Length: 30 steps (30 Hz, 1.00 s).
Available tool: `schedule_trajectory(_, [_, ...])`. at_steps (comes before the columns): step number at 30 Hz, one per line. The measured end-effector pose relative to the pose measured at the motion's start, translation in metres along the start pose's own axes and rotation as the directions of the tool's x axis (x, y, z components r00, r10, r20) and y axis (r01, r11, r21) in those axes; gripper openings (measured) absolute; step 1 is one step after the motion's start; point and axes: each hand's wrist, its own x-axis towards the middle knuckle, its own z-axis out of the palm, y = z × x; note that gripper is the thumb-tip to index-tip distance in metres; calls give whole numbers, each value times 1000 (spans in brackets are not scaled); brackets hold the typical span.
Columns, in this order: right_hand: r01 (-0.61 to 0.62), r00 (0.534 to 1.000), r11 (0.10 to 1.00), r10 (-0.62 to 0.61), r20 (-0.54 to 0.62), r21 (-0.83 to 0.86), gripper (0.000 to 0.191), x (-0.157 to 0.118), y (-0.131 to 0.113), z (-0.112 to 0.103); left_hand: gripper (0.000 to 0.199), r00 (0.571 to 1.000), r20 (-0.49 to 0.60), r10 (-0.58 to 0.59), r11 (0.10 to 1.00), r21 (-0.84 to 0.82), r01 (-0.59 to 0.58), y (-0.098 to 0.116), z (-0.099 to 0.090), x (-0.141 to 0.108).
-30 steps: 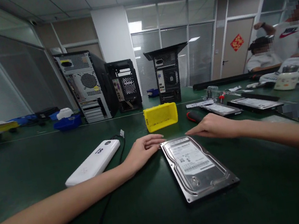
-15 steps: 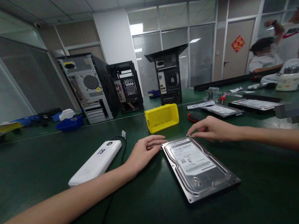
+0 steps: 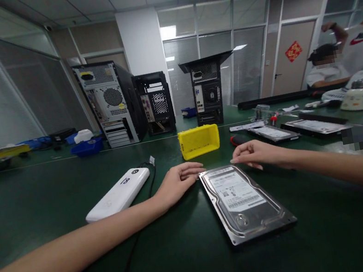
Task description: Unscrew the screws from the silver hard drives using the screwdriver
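A silver hard drive [image 3: 245, 197] with a white label lies flat on the green table, tilted slightly toward the right. My left hand [image 3: 181, 183] rests at its far left corner, fingers stretched out and the thumb at the corner. Just beyond the far right corner, my right hand [image 3: 255, 153] is raised a little, its thumb and forefinger pinched together. Anything between those fingertips is too small to make out. Behind the drive a yellow plastic bin [image 3: 200, 142] stands on its side with several small dark bits in it.
On the left lie a white power bank [image 3: 118, 195] and a black cable [image 3: 132, 252]. Two more hard drives [image 3: 274, 132] sit at the right, near a red-and-black tool handle [image 3: 238, 140]. Computer cases [image 3: 111, 106] stand at the back. Other people [image 3: 327, 68] are at the far right.
My right hand has drawn slightly away from the drive's far right corner, its fingers curling more. My left hand keeps its place at the drive. The view has shifted a little.
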Motion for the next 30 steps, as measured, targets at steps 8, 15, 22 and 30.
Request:
schedule_trajectory(8, [48, 998, 999, -49, 28, 5, 41, -1, 1, 3, 31, 1000, 5, 10, 1000, 14, -10, 0, 0, -1])
schedule_trajectory(15, [52, 993, 998, -50, 108, -19, 45, -3, -1, -5, 30, 1000, 9, 14, 1000, 4, -14, 0, 0, 1])
schedule_trajectory(22, [137, 980, 979, -112, 162, -151, 46, -4, -10, -18, 30, 1000, 0, -22, 1000, -11, 22, 5, 2, -1])
schedule_trajectory(30, [116, 987, 895, -56, 150, -431, 49, -3, -4, -27, 30, 1000, 1, -16, 1000, 12, 16, 4, 0, -1])
